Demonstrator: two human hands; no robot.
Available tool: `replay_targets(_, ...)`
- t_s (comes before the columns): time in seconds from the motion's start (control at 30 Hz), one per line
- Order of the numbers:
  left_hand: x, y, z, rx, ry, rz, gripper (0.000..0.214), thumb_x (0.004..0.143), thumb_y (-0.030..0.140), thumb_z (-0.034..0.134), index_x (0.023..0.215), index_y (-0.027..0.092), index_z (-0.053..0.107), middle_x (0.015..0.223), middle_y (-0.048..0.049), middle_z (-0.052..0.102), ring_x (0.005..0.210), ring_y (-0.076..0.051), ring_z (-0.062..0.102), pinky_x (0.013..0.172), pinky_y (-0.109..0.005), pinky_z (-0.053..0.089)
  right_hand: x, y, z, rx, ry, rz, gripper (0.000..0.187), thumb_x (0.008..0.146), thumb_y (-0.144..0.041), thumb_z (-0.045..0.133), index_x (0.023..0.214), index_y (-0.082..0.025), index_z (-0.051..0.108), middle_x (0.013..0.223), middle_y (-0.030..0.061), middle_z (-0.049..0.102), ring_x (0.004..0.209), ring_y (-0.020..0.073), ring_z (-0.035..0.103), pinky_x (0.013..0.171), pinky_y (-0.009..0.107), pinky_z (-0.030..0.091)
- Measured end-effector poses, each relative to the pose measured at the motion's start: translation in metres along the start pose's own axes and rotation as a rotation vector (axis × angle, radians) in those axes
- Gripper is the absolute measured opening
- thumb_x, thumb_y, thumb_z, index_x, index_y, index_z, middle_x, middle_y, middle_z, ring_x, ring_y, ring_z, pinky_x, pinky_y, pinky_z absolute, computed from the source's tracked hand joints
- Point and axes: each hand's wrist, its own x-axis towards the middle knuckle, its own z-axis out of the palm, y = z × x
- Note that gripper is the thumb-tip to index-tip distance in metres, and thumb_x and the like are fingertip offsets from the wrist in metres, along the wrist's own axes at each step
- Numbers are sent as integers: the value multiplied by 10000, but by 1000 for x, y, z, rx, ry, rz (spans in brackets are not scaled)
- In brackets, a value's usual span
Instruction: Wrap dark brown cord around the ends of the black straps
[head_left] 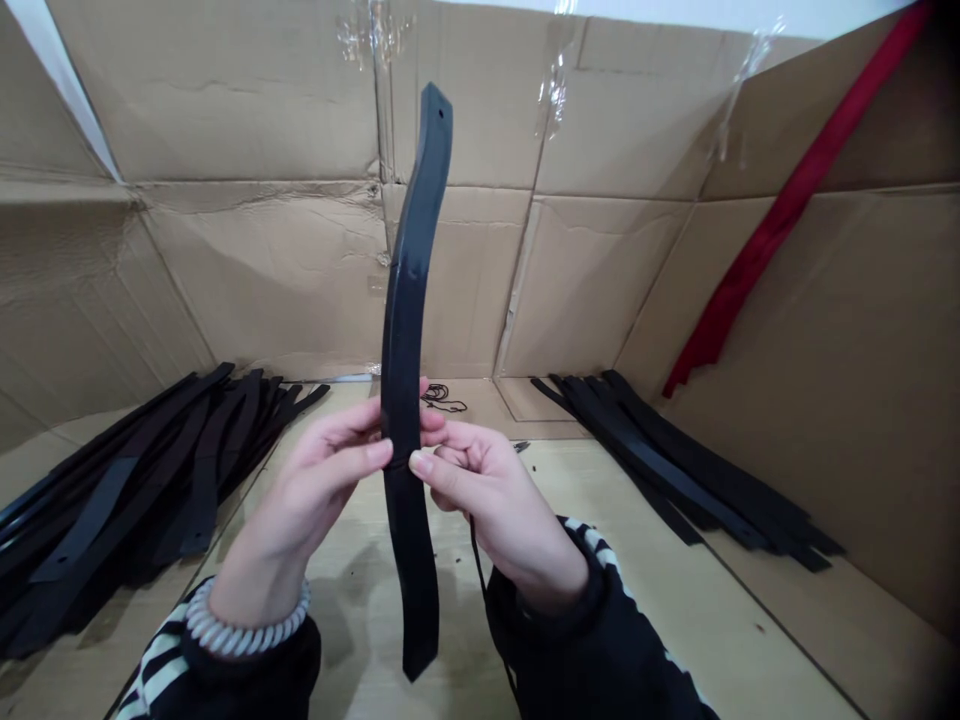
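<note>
Left hand (322, 470) and right hand (487, 480) hold a black strap (405, 300) upright.

Piles of black straps (127, 500) lie before cardboard walls (262, 100) bearing a red strip (780, 210).

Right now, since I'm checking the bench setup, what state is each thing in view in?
Left hand: pinching the black leather strap.
Right hand: pinching the same strap.
Black leather strap: upright, curved, a hole near its top end.
Left strap pile: lying loosely overlapped.
Right strap pile: lying loosely overlapped.
Thin black cord: loosely tangled.
Cardboard wall: creased, taped.
</note>
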Motion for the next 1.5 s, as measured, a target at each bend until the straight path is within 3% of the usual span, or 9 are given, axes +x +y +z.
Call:
replay_targets(0.3,-3,0,-2,41,-95,69,403,791,115,664,1139,317,680,1329,33,579,1146,-173,588,934,-212,496,1,2,0,-7,33,-4,233,763,-312,702,853,-113,621,487,-93,341,444,23,244,438,184,208)
replay_targets(0.47,2,-8,-4,19,-29,0,302,888,399,572,1153,287,664,1216,-11,646,1157,-187,568,956,-263,473,2,0,-1,-103,164,-57,242,764,-325,680,882,-120,627,489,-92,332,443,30,238,439,185,237)
replay_targets(0.63,6,-28,18,281,143,-100,460,915,561,424,1183,231,600,1243,-53,597,1205,-196,503,1010,-295,400,5,4,-4,-156,344,-141,268,763,-340,684,893,-112,629,496,-93,303,453,30,244,442,179,254)
replay_targets(0.77,4,-40,41,341,339,-14,456,901,604,395,1056,204,549,876,-24,609,851,-138,588,743,-225,477,2,3,-5,-206,344,-122,282,770,-352,683,904,-111,628,509,-65,421,451,55,393,465,199,365)
replay_targets(0.9,4,-37,43,287,338,-24,410,919,583,372,886,194,497,629,32,473,535,-104,458,491,-219,406,-6,-8,-12,-450,216,-177,205,859,-323,598,917,-132,644,605,4,617,518,120,592,547,245,471)
replay_targets(1.1,5,-26,31,496,327,42,405,958,507,354,738,183,458,613,29,475,527,-84,466,487,-206,396,-13,-20,-19,-983,279,-416,174,875,-246,592,763,-150,685,575,-22,588,500,56,457,535,195,362)
replay_targets(1.3,6,-21,31,280,303,-70,469,903,601,395,736,168,464,549,43,458,442,-62,424,396,-161,350,-8,-16,-20,-676,187,-197,197,875,-322,589,902,-136,646,494,-75,353,462,41,275,449,187,222)
replay_targets(1.4,3,-20,29,189,149,-194,541,861,681,383,702,168,447,465,58,431,347,-43,363,352,-154,282,-4,-14,-22,-510,97,-92,362,846,-324,624,1137,-110,590,487,-106,280,455,37,231,444,180,203)
replay_targets(1.5,1,-20,24,75,-15,-327,580,858,710,334,674,170,440,384,70,379,289,-34,298,348,-167,214,-4,-16,-21,-392,-18,-90,378,837,-272,632,1171,-99,604,475,-107,293,435,30,282,438,168,247)
